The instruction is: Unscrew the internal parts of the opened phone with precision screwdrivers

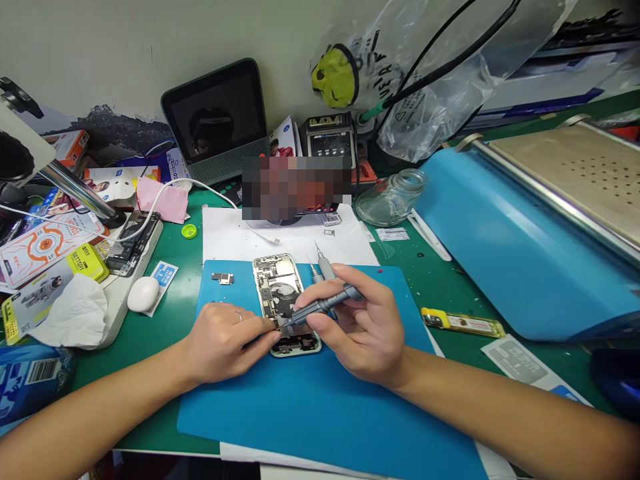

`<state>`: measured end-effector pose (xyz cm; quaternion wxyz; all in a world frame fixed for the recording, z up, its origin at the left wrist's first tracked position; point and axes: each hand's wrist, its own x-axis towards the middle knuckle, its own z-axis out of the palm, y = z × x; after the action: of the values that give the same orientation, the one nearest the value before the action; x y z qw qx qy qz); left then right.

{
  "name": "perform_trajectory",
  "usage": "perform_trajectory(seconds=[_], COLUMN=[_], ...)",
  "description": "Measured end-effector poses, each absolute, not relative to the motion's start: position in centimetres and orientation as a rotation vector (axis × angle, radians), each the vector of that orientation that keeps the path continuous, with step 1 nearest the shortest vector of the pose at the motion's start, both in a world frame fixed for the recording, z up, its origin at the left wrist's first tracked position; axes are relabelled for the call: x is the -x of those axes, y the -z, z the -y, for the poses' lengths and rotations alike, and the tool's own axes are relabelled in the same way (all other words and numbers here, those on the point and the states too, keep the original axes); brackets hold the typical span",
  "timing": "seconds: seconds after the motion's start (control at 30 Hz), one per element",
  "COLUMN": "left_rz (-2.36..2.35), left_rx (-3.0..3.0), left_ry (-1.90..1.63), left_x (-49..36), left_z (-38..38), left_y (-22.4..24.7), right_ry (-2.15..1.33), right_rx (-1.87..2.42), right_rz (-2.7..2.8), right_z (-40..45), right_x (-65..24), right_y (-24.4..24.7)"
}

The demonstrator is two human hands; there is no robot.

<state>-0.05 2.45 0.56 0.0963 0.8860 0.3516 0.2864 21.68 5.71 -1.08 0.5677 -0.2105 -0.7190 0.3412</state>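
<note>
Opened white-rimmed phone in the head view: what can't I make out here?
Head view:
- Opened white-rimmed phone, part of left edge: hidden by left hand.
- Slim grey screwdriver, tip: too small to discern.
- Pixelated patch: contents blurred out.
- Clear plastic bag: cut off by top edge.

Near side of the hands: we find bare blue mat, room for either to draw back.
Between left hand and right hand: the opened phone and held screwdriver fill the gap.
Beyond right fingers: two slim tools block us.
Left of left hand: a strip of table, then a white case.
Right of right hand: low yellow-ended tube, then a bulky blue machine.
</note>
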Motion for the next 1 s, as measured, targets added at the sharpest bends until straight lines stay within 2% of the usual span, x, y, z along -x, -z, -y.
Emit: perform_trajectory(seconds=[1.0], left_rz=[-0.975], left_rx=[-2.689], left_ry=[-0.876], left_x=[0.06], left_z=[-2.53], left_y=[-0.7], right_ry=[-0.784], right_rx=[0.439], right_rz=[1.699], right_z=[-5.7], right_x=[-21.81], right_y=[1.27])
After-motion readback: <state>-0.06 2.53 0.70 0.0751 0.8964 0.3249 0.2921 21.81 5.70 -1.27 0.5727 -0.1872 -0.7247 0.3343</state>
